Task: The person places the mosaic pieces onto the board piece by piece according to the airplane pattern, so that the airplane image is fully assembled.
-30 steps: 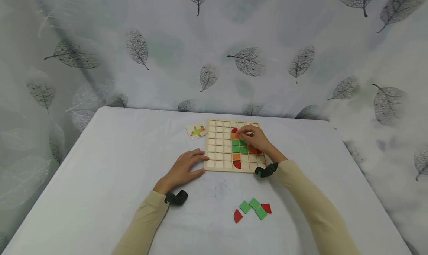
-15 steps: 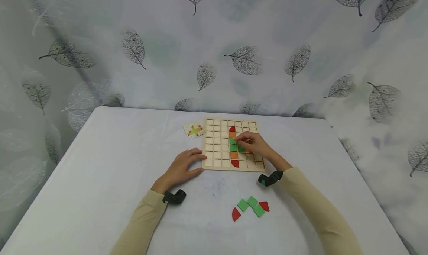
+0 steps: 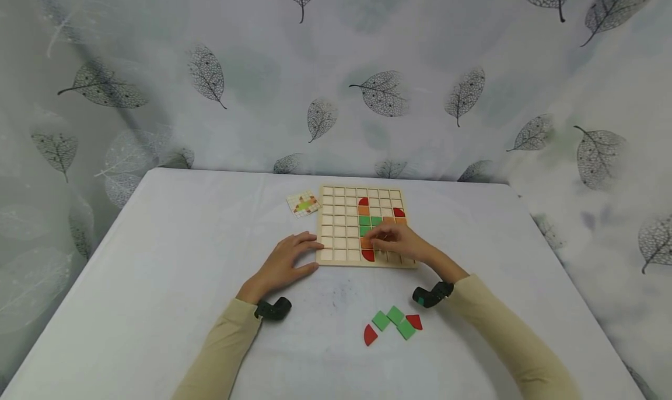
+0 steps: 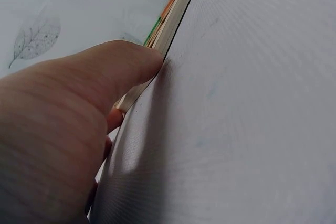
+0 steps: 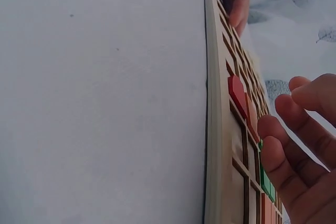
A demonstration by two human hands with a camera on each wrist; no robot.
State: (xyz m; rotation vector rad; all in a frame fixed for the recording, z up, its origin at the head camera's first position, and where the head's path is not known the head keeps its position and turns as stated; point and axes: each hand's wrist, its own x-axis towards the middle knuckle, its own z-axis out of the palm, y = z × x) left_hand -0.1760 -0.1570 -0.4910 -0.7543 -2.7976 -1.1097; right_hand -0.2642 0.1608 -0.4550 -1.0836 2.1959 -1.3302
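The left hand point(image 3: 285, 263) lies at the near left corner of the wooden grid board point(image 3: 339, 238), its fingers relaxed and parted, thumb at the near edge and fingertips touching the left side; it grasps nothing. The right hand point(image 3: 399, 241) is over the right half of the board, its fingers loosely bent, with nothing seen between them, the tips at an orange tile point(image 3: 366, 244). Whether they touch that tile, I cannot tell. This hand covers several squares and part of the coloured pattern. The left wrist view shows the board as little more than a thin edge, cut off at the top. The board is pale wood, with raised ridges around square recesses. Nearer the person, 3 flat green squares point(image 3: 406, 329) and 2 red quarter-rounds point(image 3: 370, 334) lie on the white-covered table point(image 3: 173, 260).
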